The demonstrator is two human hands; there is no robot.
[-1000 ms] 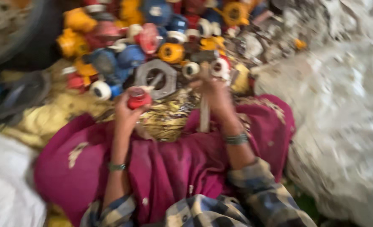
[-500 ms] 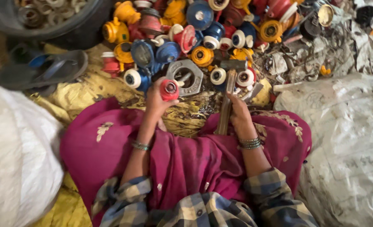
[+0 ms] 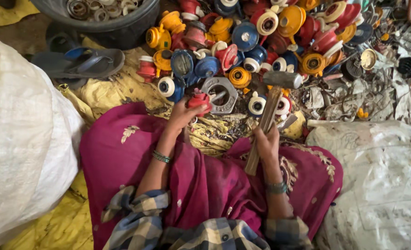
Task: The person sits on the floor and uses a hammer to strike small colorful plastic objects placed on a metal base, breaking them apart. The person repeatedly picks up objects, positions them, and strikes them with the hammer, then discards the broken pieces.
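Hex nut (image 3: 219, 95) ahead between hands; parts pile (image 3: 270, 41) behind; tub (image 3: 104, 16) far left; sack (image 3: 20, 139) left.

A seated person's left hand (image 3: 183, 113) grips a red cap (image 3: 199, 99) at centre frame beside a grey hex nut (image 3: 220, 95), while the right hand (image 3: 266, 141) holds a wooden-handled hammer (image 3: 272, 97) upright. Coloured plastic parts (image 3: 261, 32) fill the top; a sandal (image 3: 82, 62) lies upper left.
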